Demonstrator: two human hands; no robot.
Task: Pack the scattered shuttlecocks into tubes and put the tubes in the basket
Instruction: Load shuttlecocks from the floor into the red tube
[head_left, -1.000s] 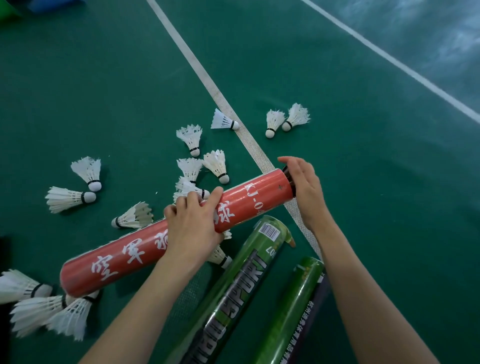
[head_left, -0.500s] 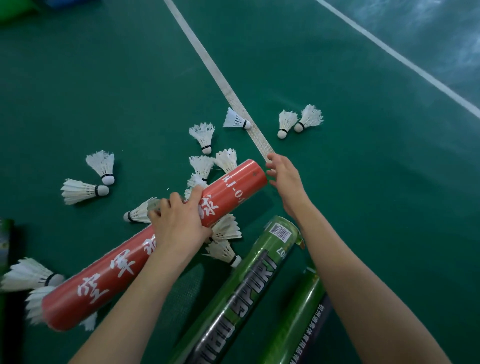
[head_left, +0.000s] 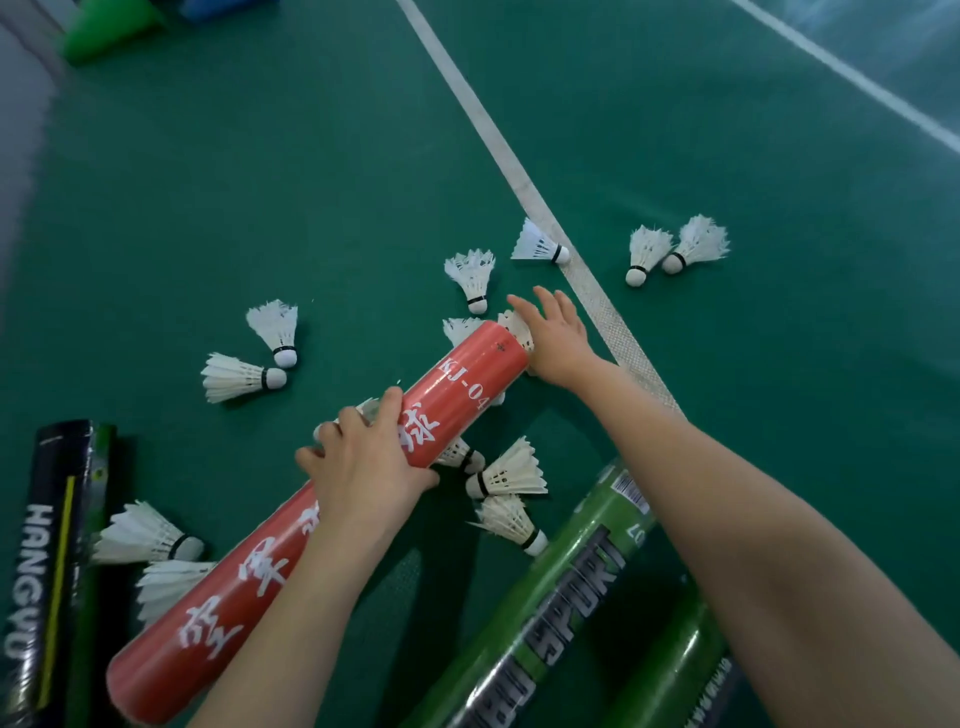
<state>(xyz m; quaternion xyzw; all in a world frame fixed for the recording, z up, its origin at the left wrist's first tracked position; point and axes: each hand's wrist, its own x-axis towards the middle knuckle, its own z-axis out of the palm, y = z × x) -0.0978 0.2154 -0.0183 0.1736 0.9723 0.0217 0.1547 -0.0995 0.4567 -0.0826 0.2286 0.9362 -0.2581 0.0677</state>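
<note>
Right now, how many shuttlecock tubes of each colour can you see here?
Red: 1, the red tube, gripped by the left hand
Green: 2, the large green tube and the second green tube beside it
Black: 1, the black tube
Total: 4

The left hand (head_left: 363, 467) covers the middle of the long red cardboard tube (head_left: 244, 587) and hides some of its white lettering. The right hand (head_left: 558, 338) and a white feather shuttlecock (head_left: 517, 330) mask the tube's far mouth; how far in that shuttlecock sits I cannot tell. A second feather shuttlecock (head_left: 460, 328) and a third (head_left: 166, 584) lie half under the tube. The black printed tube (head_left: 52, 545) runs off the left edge. The green lettered tube (head_left: 561, 597) and the plain green tube (head_left: 670, 670) run off the bottom, the plain one partly behind the right forearm. The barcode label (head_left: 630, 491) is too small to read. A green shape (head_left: 111, 26) and a blue shape (head_left: 223, 6) are cut off at the top.
</note>
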